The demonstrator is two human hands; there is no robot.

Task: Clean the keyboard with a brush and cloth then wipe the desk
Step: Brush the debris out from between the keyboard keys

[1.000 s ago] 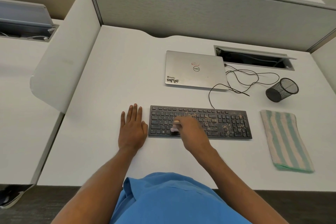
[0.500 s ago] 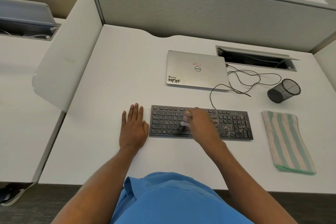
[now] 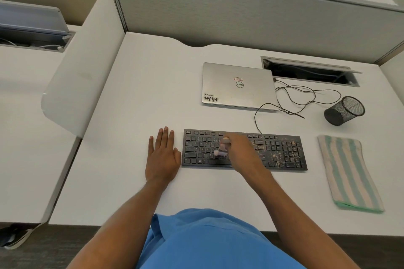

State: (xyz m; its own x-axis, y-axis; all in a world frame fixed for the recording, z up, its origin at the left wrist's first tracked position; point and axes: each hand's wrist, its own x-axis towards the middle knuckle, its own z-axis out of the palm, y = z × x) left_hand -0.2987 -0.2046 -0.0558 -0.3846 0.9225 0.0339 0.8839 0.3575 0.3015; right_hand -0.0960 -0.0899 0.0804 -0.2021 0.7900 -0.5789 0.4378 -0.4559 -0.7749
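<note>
A black keyboard (image 3: 282, 153) lies on the white desk (image 3: 135, 98), with crumbs strewn over its right half. My right hand (image 3: 242, 153) grips a small brush (image 3: 222, 150) whose bristles touch the keys at the keyboard's middle; the brush is blurred. My left hand (image 3: 162, 157) lies flat on the desk, fingers straight, touching the keyboard's left edge. A green-and-cream striped cloth (image 3: 347, 172) lies folded to the right of the keyboard.
A shut silver laptop (image 3: 238, 85) sits behind the keyboard, with black cables (image 3: 306, 98) looping to its right. A black mesh cup (image 3: 344, 111) lies tipped at the right. A cable slot (image 3: 310, 72) opens at the back. Grey partitions enclose the desk.
My right hand with the brush has swept rightwards over the keys, from the left part toward the keyboard's middle. My left hand has stayed put.
</note>
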